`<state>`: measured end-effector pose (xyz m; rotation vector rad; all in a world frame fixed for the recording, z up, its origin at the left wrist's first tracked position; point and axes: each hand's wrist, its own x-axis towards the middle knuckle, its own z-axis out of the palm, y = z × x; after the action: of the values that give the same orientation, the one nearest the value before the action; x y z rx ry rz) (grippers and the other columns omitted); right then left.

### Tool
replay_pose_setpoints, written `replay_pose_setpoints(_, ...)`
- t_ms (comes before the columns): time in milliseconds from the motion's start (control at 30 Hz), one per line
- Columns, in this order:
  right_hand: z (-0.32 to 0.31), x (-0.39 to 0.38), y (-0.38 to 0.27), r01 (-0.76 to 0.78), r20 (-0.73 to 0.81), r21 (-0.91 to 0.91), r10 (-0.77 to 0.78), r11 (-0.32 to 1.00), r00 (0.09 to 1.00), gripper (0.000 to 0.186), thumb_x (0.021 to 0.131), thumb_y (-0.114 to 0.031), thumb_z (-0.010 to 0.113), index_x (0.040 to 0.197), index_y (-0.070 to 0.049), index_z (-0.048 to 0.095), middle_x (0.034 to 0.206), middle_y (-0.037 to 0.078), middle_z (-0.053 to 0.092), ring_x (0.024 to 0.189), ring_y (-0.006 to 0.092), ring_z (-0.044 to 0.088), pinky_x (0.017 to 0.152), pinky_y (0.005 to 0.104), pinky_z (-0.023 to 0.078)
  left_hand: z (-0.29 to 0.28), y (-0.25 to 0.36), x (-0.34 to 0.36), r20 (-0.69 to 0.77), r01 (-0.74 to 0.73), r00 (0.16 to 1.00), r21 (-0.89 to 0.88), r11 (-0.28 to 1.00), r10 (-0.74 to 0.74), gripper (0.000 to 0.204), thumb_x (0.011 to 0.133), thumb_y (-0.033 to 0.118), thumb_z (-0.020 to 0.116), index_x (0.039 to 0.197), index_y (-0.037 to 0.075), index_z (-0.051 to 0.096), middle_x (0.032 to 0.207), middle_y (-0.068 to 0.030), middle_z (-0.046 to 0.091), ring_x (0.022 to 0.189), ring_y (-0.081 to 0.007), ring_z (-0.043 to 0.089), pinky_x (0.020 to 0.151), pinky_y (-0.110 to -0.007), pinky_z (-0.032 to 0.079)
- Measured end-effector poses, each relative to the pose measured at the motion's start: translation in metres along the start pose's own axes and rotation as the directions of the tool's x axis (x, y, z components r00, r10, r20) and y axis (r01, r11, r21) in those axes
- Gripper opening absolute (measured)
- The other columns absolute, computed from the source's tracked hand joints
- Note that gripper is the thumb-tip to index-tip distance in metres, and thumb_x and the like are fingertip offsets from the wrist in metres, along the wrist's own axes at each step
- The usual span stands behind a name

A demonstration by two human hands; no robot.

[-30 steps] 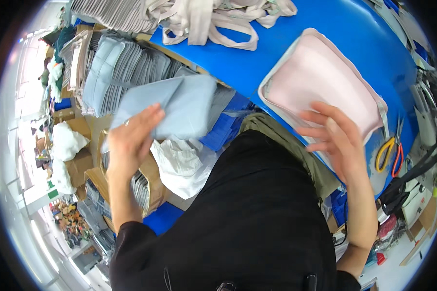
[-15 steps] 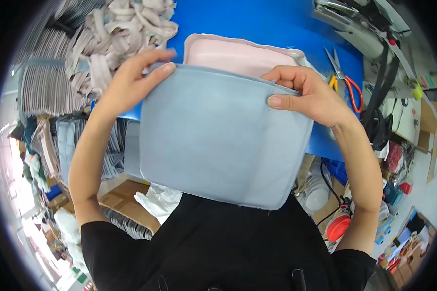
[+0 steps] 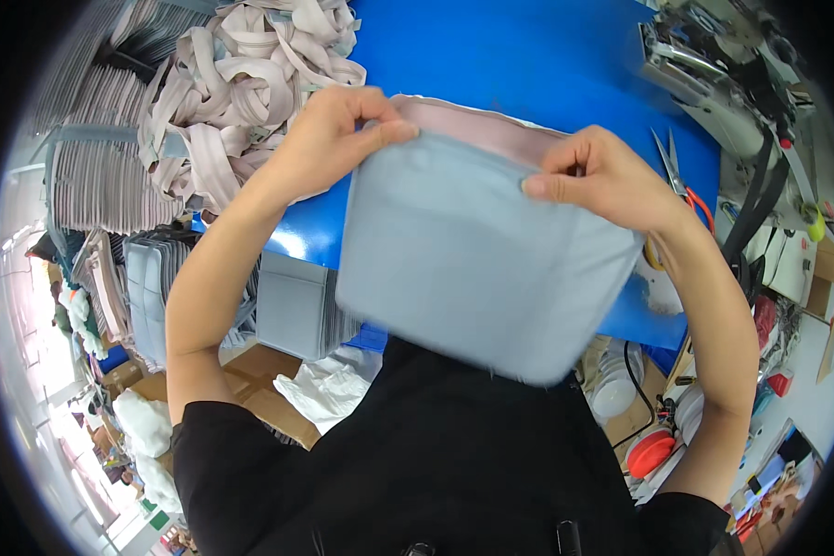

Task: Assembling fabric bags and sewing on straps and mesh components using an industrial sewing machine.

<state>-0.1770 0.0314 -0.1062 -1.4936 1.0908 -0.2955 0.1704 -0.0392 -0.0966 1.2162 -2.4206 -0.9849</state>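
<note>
A light blue-grey rectangular fabric piece (image 3: 477, 264) with rounded corners is held up at the front edge of the blue tabletop, over a pale pink piece with a raised trim (image 3: 473, 125), which shows only along its top. My left hand (image 3: 347, 139) pinches the blue piece's upper left corner between thumb and fingers. My right hand (image 3: 598, 181) grips its upper right part, thumb on the front, fingers curled behind. Scissors with red and yellow handles (image 3: 674, 165) lie just right of the pieces, partly hidden by my right arm.
A heap of pale pink zipper tapes (image 3: 227, 88) and stacked grey panels (image 3: 97, 167) sit at upper left. The blue tabletop (image 3: 496, 51) extends behind. A sewing machine (image 3: 690, 79) stands at upper right. Below are cardboard boxes (image 3: 250, 389), white plastic (image 3: 315, 389) and round spools (image 3: 649, 449).
A second ago both hands were apart with fingers loose. Now both grip the blue piece over the pink one; since half a second ago they and the piece have shifted right in view.
</note>
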Motion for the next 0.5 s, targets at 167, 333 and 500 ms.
replay_pose_setpoints(167,0.002,0.045,0.020,0.156,-0.339,-0.619,-0.441,0.769,0.831,0.021,0.088,-0.028,0.084,0.087,-0.008,0.083,0.115,0.007,0.071,0.096,0.0228,0.065,0.081,0.0376,0.053,0.020,-0.037,0.040,-0.179,-0.193,0.959,0.148,0.970,0.218,0.022,0.099,0.022,0.075,0.098,0.001,0.080,0.120,-0.0084,0.075,0.099,-0.0171,0.068,0.086,-0.030,0.054)
replay_pose_setpoints(333,0.000,0.057,0.026,0.082,-0.401,-0.467,-0.293,0.881,0.868,0.019,0.089,-0.027,0.082,0.090,-0.008,0.084,0.116,0.008,0.073,0.099,0.0254,0.068,0.082,0.0395,0.055,0.024,-0.047,0.054,-0.148,-0.057,0.987,0.003,0.998,0.057,0.020,0.095,0.024,0.079,0.095,0.004,0.083,0.106,-0.0081,0.080,0.090,-0.0230,0.073,0.076,-0.035,0.056)
replay_pose_setpoints(500,0.003,0.010,0.000,0.177,-0.388,-0.388,-0.334,0.905,0.859,0.019,0.091,-0.022,0.081,0.096,-0.003,0.081,0.099,0.009,0.076,0.079,0.0262,0.070,0.071,0.0344,0.054,0.004,-0.002,0.018,-0.237,-0.134,0.961,0.058,0.989,0.144,0.014,0.088,0.018,0.085,0.092,0.006,0.083,0.091,-0.0067,0.079,0.078,-0.0190,0.074,0.067,-0.030,0.055)
